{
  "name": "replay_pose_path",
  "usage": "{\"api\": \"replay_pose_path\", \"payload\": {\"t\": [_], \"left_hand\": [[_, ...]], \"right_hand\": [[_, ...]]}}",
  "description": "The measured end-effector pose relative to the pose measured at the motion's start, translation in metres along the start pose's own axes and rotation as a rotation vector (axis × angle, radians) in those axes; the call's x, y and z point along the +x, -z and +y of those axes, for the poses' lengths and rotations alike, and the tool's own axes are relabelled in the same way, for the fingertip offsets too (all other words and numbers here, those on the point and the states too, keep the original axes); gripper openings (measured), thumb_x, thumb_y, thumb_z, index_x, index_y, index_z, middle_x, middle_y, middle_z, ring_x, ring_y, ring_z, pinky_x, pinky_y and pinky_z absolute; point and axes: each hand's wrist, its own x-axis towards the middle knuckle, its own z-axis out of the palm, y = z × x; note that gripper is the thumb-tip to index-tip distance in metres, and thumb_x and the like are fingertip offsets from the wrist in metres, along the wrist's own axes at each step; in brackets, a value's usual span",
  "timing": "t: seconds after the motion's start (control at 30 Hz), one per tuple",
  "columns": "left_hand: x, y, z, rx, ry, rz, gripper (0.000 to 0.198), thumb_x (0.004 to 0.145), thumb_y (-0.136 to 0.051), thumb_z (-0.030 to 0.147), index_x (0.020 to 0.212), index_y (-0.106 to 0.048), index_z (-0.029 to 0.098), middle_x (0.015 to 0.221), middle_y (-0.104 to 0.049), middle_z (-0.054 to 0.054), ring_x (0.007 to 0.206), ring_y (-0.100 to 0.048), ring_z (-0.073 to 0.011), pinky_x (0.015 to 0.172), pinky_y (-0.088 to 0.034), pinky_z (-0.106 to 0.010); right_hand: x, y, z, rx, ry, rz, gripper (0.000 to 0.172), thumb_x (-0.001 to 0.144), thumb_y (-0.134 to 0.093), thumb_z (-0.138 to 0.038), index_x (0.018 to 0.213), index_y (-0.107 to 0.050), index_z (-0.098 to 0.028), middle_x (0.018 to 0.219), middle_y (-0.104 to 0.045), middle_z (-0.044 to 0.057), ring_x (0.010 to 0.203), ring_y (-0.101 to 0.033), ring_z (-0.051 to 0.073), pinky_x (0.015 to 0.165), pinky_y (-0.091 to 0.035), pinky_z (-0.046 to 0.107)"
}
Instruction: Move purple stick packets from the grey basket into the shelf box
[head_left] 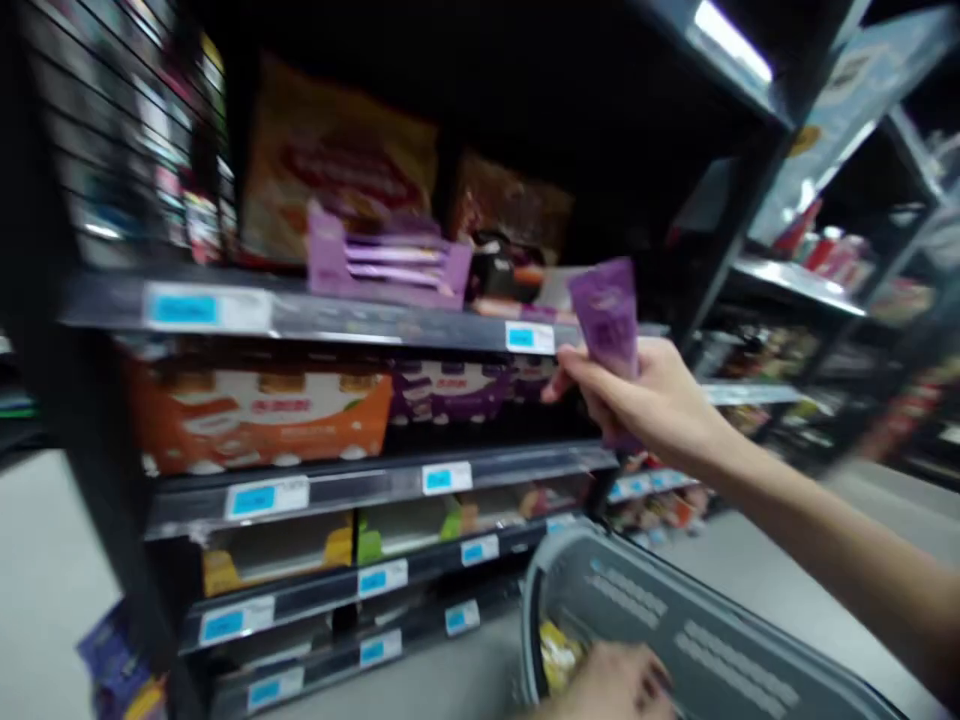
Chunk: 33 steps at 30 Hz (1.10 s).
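Observation:
A narrow purple packet (609, 315) stands upright in my right hand (637, 395), its lower part behind the fingers, in front of the shelf edge. Left of it on the upper shelf, a purple open box (390, 265) holds several flat purple packets. My left hand (619, 685), blurred at the bottom of the view, is over the near side of a grey basket (660, 610). Its fingers are smeared by motion, and whether it holds anything cannot be made out. A yellow packet (559, 655) lies inside the basket, beside that hand.
Orange-and-white cartons (277, 415) and purple cartons (450, 390) fill the middle shelf. Lower shelves hold yellow and green trays. Large yellow bags (337, 165) stand at the upper back. A dark shelf post (45, 330) rises at the left; more shelving recedes at the right.

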Motion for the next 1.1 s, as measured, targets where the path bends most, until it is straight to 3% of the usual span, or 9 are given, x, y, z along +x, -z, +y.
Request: {"api": "replay_pose_path", "payload": {"t": [0.07,0.13,0.23,0.33,0.5,0.6,0.87,0.97,1.1], "left_hand": [[0.010,-0.022,-0.032,-0.008,0.080,-0.067,0.018,0.089,-0.058,0.024,0.106,-0.064,0.021,0.091,-0.068,-0.006,0.085,-0.066,-0.0225,0.080,-0.054,-0.037],[0.015,-0.039,-0.056,0.114,0.091,-0.039,0.021,0.090,-0.050,0.022,0.107,-0.062,0.018,0.094,-0.070,-0.007,0.087,-0.066,-0.0234,0.083,-0.052,-0.037],[0.016,-0.049,-0.072,0.173,0.089,-0.095,0.021,0.092,-0.044,0.021,0.104,-0.060,0.016,0.088,-0.070,-0.007,0.081,-0.067,-0.0218,0.078,-0.052,-0.033],[0.020,-0.046,-0.073,0.149,0.096,-0.201,0.027,0.092,-0.045,0.022,0.116,-0.057,0.019,0.092,-0.071,-0.004,0.087,-0.067,-0.0201,0.085,-0.051,-0.033],[0.025,-0.042,-0.061,0.107,0.236,-0.376,0.050,0.088,-0.056,0.027,0.136,-0.046,0.023,0.097,-0.070,-0.002,0.087,-0.067,-0.0173,0.085,-0.051,-0.032],[0.027,-0.042,-0.057,0.178,0.297,-0.432,0.055,0.087,-0.058,0.023,0.139,-0.043,0.024,0.091,-0.068,0.001,0.081,-0.065,-0.0150,0.082,-0.050,-0.029],[0.037,-0.040,-0.066,0.484,0.277,-0.573,0.034,0.089,-0.053,0.018,0.123,-0.057,0.023,0.100,-0.068,-0.001,0.096,-0.061,-0.0193,0.093,-0.042,-0.034],[0.041,-0.040,-0.066,0.495,0.261,-0.608,0.024,0.091,-0.053,0.023,0.113,-0.062,0.022,0.103,-0.068,-0.002,0.098,-0.061,-0.0205,0.090,-0.042,-0.032],[0.043,-0.042,-0.059,0.446,0.266,-0.618,0.023,0.096,-0.046,0.035,0.095,-0.064,0.020,0.088,-0.068,0.002,0.084,-0.061,-0.0169,0.079,-0.041,-0.027]], "right_hand": [[-0.065,0.011,0.051,0.221,-0.322,-0.129,0.046,0.087,-0.057,-0.060,0.075,-0.068,-0.017,0.052,-0.058,0.002,0.040,-0.049,0.013,0.040,-0.037,0.024],[-0.129,0.017,0.112,0.394,-0.601,-0.152,0.044,0.088,-0.055,-0.059,0.078,-0.068,-0.018,0.071,-0.068,0.007,0.059,-0.063,0.017,0.055,-0.049,0.027],[-0.211,0.020,0.194,0.490,-0.797,-0.050,0.044,0.086,-0.057,-0.059,0.081,-0.069,-0.017,0.079,-0.069,0.007,0.071,-0.065,0.019,0.068,-0.051,0.028],[-0.261,0.012,0.241,0.597,-0.891,0.045,0.045,0.087,-0.053,-0.059,0.089,-0.070,-0.018,0.080,-0.068,0.005,0.070,-0.063,0.017,0.065,-0.050,0.027],[-0.282,-0.010,0.257,0.873,-0.994,0.111,0.053,0.087,-0.051,-0.066,0.100,-0.070,-0.019,0.073,-0.066,0.002,0.051,-0.052,0.011,0.046,-0.039,0.022],[-0.285,-0.012,0.259,0.916,-0.967,0.125,0.051,0.088,-0.054,-0.063,0.102,-0.072,-0.017,0.075,-0.067,0.003,0.059,-0.056,0.013,0.056,-0.045,0.024],[-0.291,0.006,0.268,0.789,-0.891,0.308,0.047,0.090,-0.055,-0.059,0.100,-0.073,-0.017,0.094,-0.071,0.007,0.079,-0.062,0.016,0.078,-0.049,0.032],[-0.291,0.004,0.266,0.781,-0.929,0.317,0.055,0.088,-0.051,-0.066,0.100,-0.072,-0.016,0.095,-0.072,0.009,0.084,-0.064,0.019,0.080,-0.049,0.034],[-0.290,0.000,0.261,0.824,-0.931,0.329,0.063,0.088,-0.043,-0.072,0.099,-0.072,-0.017,0.098,-0.073,0.010,0.087,-0.066,0.022,0.080,-0.050,0.037]]}}
